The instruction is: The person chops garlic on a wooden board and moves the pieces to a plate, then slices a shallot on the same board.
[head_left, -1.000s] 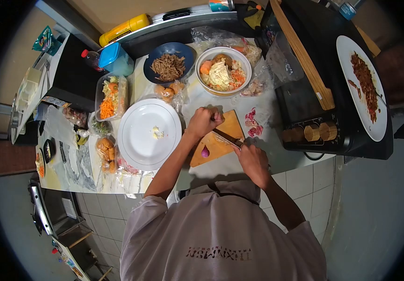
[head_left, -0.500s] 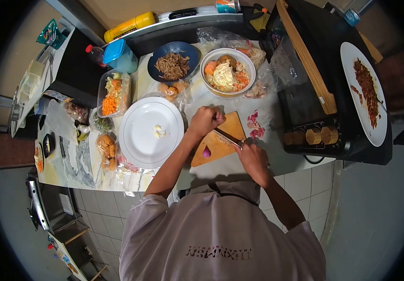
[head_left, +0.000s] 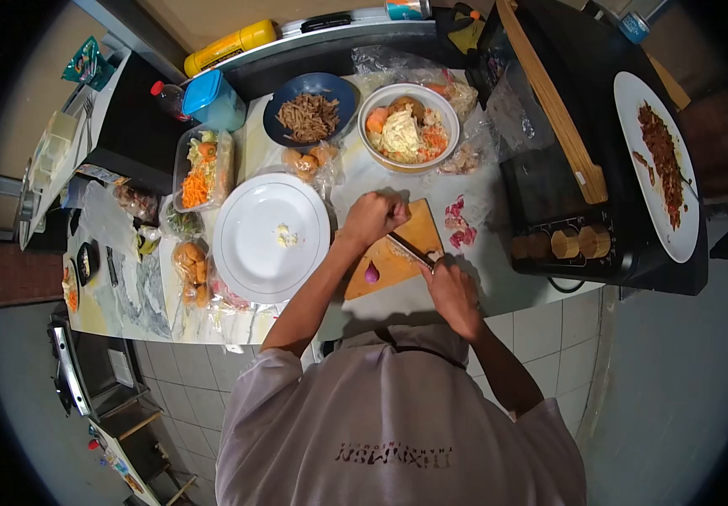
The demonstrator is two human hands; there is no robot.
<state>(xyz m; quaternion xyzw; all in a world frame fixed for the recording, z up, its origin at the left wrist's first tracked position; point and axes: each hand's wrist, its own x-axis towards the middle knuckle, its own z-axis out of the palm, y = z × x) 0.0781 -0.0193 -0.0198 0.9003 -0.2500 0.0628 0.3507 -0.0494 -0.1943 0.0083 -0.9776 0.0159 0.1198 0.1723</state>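
Note:
My right hand (head_left: 453, 297) is closed around the handle of a knife (head_left: 412, 250). Its blade points up and left, low over the wooden cutting board (head_left: 419, 221). Finely chopped pale bits (head_left: 391, 250) lie along the blade. Curled into a fist, my left hand (head_left: 376, 218) is over the board's upper left edge, near the knife's tip; what its fingers hold, if anything, is hidden. A peeled purple shallot (head_left: 371, 273) rests on the lower left of the board. To the right of the board are reddish shallot skins (head_left: 460, 223) on the counter.
Left of the board stands a large white plate (head_left: 246, 253) with a small chopped heap. Behind are a bowl of mixed food (head_left: 366, 148), a dark blue bowl of shredded meat (head_left: 273, 126) and a plastic vegetable container (head_left: 225, 181). A black oven (head_left: 541, 194) borders the right.
My right hand and the knife handle have shifted slightly up and left. My left hand has moved very little over the board. The shallot stays where it was.

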